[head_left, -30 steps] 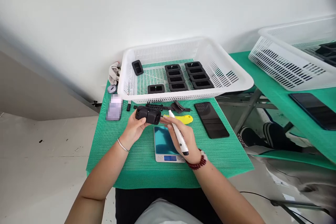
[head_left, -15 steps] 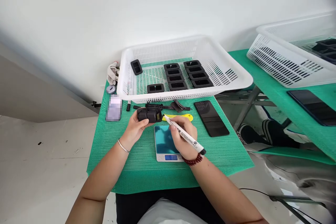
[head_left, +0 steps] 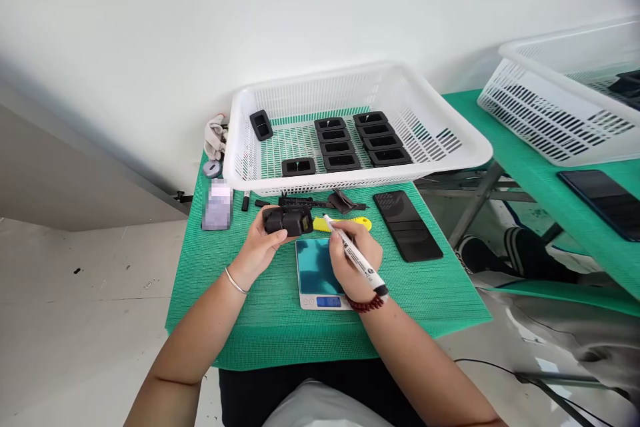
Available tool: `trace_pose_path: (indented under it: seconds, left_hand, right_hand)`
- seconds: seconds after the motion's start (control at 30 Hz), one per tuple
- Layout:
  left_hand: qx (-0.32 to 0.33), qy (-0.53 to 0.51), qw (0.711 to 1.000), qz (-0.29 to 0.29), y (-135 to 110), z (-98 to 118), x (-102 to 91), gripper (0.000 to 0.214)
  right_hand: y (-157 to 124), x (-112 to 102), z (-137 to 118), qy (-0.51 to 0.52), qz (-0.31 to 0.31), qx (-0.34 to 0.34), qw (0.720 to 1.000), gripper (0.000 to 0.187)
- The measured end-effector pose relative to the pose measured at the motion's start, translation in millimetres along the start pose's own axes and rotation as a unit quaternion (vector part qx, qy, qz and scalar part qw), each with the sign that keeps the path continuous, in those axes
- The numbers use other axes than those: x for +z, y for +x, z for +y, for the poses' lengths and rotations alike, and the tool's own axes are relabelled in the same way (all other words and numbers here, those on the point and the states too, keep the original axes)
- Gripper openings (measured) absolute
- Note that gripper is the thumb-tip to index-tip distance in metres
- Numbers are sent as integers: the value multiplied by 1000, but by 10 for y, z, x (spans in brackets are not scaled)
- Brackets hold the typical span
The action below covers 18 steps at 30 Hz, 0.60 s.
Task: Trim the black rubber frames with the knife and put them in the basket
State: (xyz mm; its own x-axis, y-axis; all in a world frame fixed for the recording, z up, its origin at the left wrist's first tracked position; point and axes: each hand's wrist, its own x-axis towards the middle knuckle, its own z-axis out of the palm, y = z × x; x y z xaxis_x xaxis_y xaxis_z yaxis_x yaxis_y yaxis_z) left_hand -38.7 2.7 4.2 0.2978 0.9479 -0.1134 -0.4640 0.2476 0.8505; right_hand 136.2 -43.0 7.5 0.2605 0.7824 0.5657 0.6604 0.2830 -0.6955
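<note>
My left hand (head_left: pixel 261 247) is closed around a black moulded part (head_left: pixel 287 219), held up over the table left of the scale. In my right hand (head_left: pixel 356 257) is a white marker pen (head_left: pixel 357 257), gripped like a pencil, its uncapped tip pointing up and left, a short way apart from the part. Under the right hand lies a small digital scale (head_left: pixel 315 267) with a lit display, partly covered by that hand. A yellow utility knife (head_left: pixel 363 222) lies just beyond the marker tip. Behind it is a black caliper (head_left: pixel 305 202), partly hidden by the part.
A white basket (head_left: pixel 440 160) with several black rectangular parts (head_left: pixel 343 161) stands at the back. A black phone (head_left: pixel 407 225) lies right; a blurred-out object (head_left: pixel 217 205), a round tin (head_left: pixel 212 169) and gloves (head_left: pixel 215 137) lie left. A second basket (head_left: pixel 525 113) stands on the neighbouring table.
The marker in my right hand has drawn back slightly to the right, away from the black part. My left hand has shifted a little and tilted the part.
</note>
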Motion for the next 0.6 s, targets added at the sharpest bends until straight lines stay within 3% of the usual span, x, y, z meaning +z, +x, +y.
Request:
trace_pose_path:
  seconds: [0.23,0.43,0.6]
  left_hand:
    - [-2,-29,999,16,7,13,25,42]
    - [37,102,993,47,11,-48,21,50]
    - [22,175,984,3,-1,-53,15,58]
  right_hand:
    - [30,9,-35,113,-107,-42,987,23]
    - [127,-44,-70,159,-94,0,983,24]
    - [231,-85,4,180,-138,-65,972,28]
